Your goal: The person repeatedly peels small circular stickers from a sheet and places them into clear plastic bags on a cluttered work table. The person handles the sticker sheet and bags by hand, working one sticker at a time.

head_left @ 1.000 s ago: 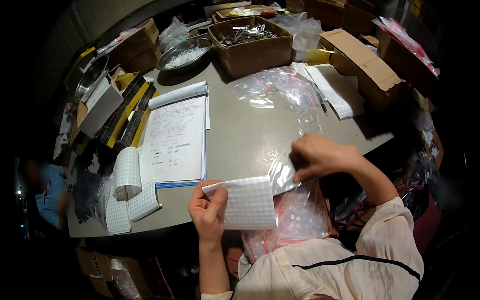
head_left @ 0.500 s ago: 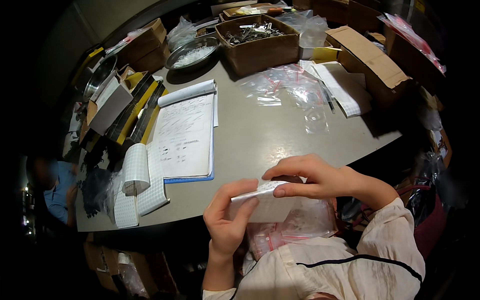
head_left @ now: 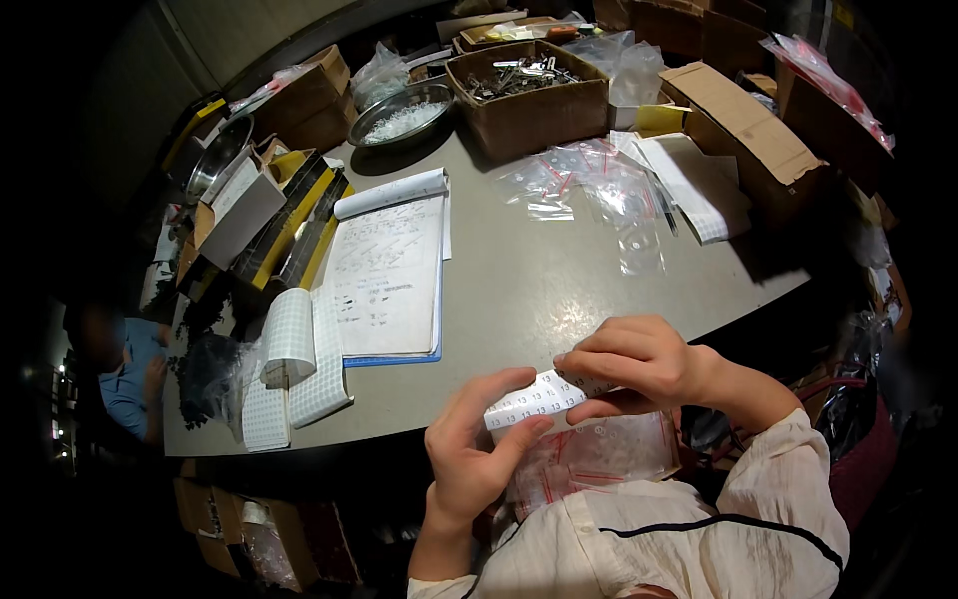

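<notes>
In both hands (head_left: 467,455) (head_left: 649,365), the sheet (head_left: 537,398) shows more print.

Small-parts workshop: on the grey table (head_left: 499,299), an open cardboard box (head_left: 544,118) holds loose metal pieces (head_left: 524,77); left of this box stands a metal bowl (head_left: 384,147) of white bits (head_left: 403,122), before the box lie clear red-striped bags (head_left: 574,175), to its front left a handwritten pad (head_left: 394,270), to its right another carton (head_left: 743,120).

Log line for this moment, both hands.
left hand: holds label sheet; right hand: holds sheet's right end; below: clear plastic bags
</notes>
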The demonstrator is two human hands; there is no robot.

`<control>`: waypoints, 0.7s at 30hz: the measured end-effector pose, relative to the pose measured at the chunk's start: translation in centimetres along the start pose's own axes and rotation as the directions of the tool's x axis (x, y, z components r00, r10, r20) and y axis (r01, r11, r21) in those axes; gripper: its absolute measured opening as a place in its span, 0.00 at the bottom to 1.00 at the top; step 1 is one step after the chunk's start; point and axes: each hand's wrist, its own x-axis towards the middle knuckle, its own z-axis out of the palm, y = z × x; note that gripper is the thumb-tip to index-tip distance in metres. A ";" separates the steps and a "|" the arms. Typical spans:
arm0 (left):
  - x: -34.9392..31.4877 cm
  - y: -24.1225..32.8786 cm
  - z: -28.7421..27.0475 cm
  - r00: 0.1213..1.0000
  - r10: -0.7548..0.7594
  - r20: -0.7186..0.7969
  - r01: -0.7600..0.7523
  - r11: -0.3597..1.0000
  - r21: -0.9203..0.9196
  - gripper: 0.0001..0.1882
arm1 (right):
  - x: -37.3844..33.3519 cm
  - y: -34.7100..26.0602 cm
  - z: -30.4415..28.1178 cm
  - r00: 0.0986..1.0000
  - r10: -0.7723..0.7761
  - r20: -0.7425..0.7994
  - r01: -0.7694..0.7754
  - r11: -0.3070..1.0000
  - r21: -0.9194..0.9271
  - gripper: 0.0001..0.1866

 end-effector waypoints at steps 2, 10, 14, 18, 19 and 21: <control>0.0 0.0 0.1 1.000 0.027 0.001 -0.027 1.000 0.002 0.20 | -0.3 -0.2 -0.1 1.000 0.022 0.012 -0.022 0.999 0.028 0.24; -0.4 0.0 0.7 0.991 -0.128 -0.037 0.123 0.985 -0.123 0.12 | -1.2 -0.9 0.3 0.985 0.174 -0.020 -0.168 0.972 0.165 0.12; -0.5 -0.2 1.0 0.974 -0.215 -0.074 0.183 0.933 -0.310 0.08 | -1.5 -1.3 0.0 0.952 0.304 0.024 -0.296 0.902 0.315 0.10; -0.4 -0.7 1.1 0.973 -0.197 -0.121 0.160 0.952 -0.260 0.06 | -1.7 -1.7 -0.5 0.860 0.473 0.192 -0.510 0.768 0.388 0.11; -0.3 -0.8 1.1 0.969 -0.207 -0.132 0.173 0.958 -0.230 0.06 | -1.6 -1.6 -0.9 0.816 0.513 0.267 -0.578 0.742 0.340 0.11; -0.1 -1.1 1.4 0.970 -0.197 -0.140 0.176 0.973 -0.146 0.05 | -1.5 -1.1 -1.0 0.806 0.526 0.272 -0.590 0.754 0.288 0.12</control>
